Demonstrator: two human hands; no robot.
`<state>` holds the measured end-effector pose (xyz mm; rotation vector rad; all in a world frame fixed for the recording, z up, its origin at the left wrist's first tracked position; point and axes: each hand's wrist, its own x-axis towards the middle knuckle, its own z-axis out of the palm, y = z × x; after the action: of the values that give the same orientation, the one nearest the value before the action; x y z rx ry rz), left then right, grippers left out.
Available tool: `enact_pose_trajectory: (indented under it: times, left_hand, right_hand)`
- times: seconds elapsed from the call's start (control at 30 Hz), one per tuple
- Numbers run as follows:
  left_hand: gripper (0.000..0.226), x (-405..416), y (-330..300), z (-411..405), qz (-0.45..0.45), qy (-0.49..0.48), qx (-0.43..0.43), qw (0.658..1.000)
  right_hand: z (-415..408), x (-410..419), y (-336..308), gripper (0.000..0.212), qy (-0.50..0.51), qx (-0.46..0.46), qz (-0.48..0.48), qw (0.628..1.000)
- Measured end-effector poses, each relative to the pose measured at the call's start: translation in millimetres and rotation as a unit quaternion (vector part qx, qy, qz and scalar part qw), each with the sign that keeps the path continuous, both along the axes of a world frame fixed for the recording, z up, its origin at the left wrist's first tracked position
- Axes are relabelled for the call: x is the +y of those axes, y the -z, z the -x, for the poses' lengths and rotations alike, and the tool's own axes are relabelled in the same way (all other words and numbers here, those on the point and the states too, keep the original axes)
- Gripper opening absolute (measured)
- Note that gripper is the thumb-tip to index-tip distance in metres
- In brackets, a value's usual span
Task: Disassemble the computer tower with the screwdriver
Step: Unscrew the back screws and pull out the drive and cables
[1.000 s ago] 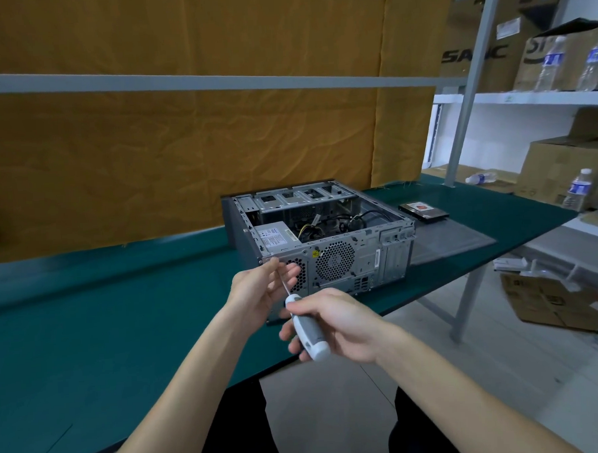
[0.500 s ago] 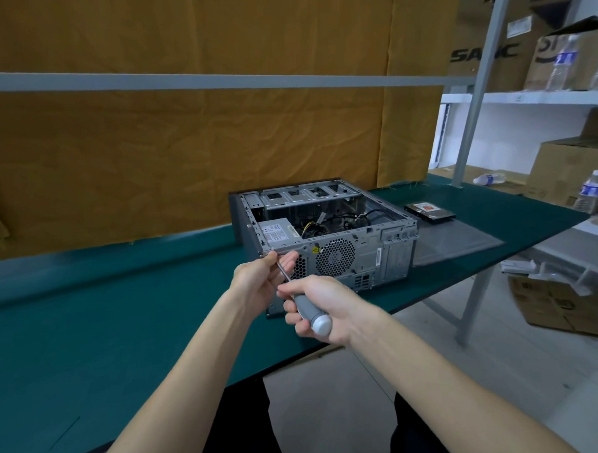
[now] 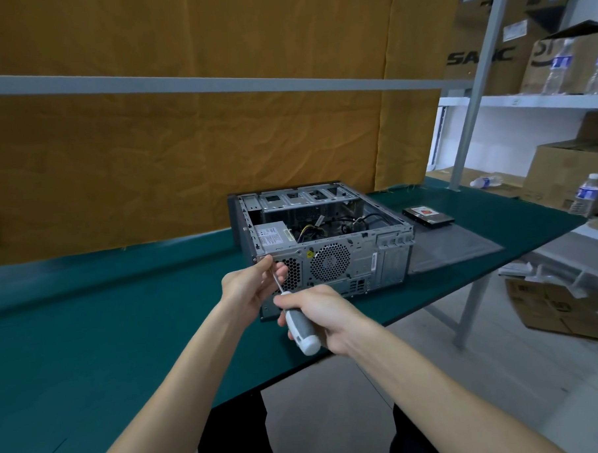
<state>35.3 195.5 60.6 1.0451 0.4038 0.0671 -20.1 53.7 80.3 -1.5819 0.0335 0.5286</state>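
An open grey computer tower (image 3: pixel 347 258) lies on its side on the green table (image 3: pixel 89 331), its rear panel facing me, with fan grille, power supply and cables showing inside. My right hand (image 3: pixel 320 311) grips the grey-and-white handle of a screwdriver (image 3: pixel 300 325). Its thin shaft runs up and left to the tower's upper left rear corner. My left hand (image 3: pixel 254 284) pinches the shaft near the tip, right against that corner. The tip itself is hidden by my fingers.
A removed side panel (image 3: pixel 452 247) lies flat right of the tower, with a hard drive (image 3: pixel 427 215) behind it. Shelves at the right hold cardboard boxes (image 3: pixel 562 177) and water bottles (image 3: pixel 584 195). An orange cloth hangs behind the table. Boxes lie on the floor at right.
Both hands moved the screwdriver tip up to the tower's upper left rear corner. My view came a little closer to the tower.
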Motion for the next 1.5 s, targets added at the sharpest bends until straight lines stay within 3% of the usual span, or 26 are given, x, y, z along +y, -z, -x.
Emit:
enact_pose_trajectory:
  times: [0.07, 0.17, 0.23, 0.33, 0.4, 0.47, 0.53, 0.63, 0.7, 0.83, 0.9, 1.1, 1.27, 1.4, 1.5]
  left_hand:
    - [0.018, -4, -2, -1, 0.027, 0.006, -0.001, 1.0]
    - [0.013, -5, -4, -1, 0.091, 0.034, -0.009, 0.995]
    - [0.018, -2, -3, -1, 0.125, 0.059, -0.018, 0.99]
    - [0.023, 2, -3, 0, 0.109, 0.08, -0.013, 0.991]
    - [0.023, 3, -2, -1, 0.063, 0.056, -0.006, 0.996]
    - [0.022, 1, -2, -2, 0.043, 0.027, -0.009, 0.999]
    - [0.022, -2, -1, -2, 0.049, 0.014, -0.015, 0.999]
    - [0.027, -3, -1, 1, 0.076, 0.028, -0.027, 0.996]
    - [0.029, -3, 0, 2, 0.084, 0.036, -0.028, 0.995]
    - [0.027, -3, -3, 4, 0.046, 0.016, -0.008, 0.999]
    - [0.023, -5, -5, 5, 0.025, -0.009, -0.007, 1.0]
    - [0.018, -6, -7, 5, 0.025, -0.007, -0.003, 1.0]
    - [0.02, -2, -9, 5, 0.007, 0.009, 0.011, 1.0]
    - [0.014, -9, -9, 4, 0.003, -0.02, 0.002, 1.0]
    - [0.014, -9, -8, 2, -0.004, -0.019, -0.005, 1.0]
  right_hand:
    - [-2, -1, 2, 0.019, 0.02, 0.022, -0.018, 0.999]
    - [3, -7, -3, 0.028, -0.069, 0.168, -0.178, 0.967]
    - [5, -10, -2, 0.038, -0.116, 0.199, -0.231, 0.945]
    - [4, -11, -5, 0.03, -0.102, 0.117, -0.149, 0.977]
    - [5, -6, -4, 0.016, -0.06, 0.045, -0.059, 0.995]
    - [4, -1, 2, 0.018, -0.028, 0.013, -0.009, 0.999]
    - [6, 0, 6, 0.024, -0.029, 0.046, -0.026, 0.998]
    - [8, -3, 7, 0.037, -0.056, 0.162, -0.151, 0.973]
    - [9, -6, 6, 0.033, -0.065, 0.18, -0.203, 0.96]
    - [7, 0, 3, 0.01, -0.048, 0.077, -0.103, 0.991]
    - [5, 3, 4, 0.011, -0.025, 0.053, -0.063, 0.996]
    - [10, -7, 1, 0.031, -0.073, 0.168, -0.162, 0.97]
    - [12, 3, 10, 0.015, -0.035, 0.117, -0.091, 0.988]
    - [10, 6, 13, 0.019, -0.003, 0.122, -0.111, 0.986]
    - [8, 1, 12, 0.024, -0.057, 0.13, -0.135, 0.981]
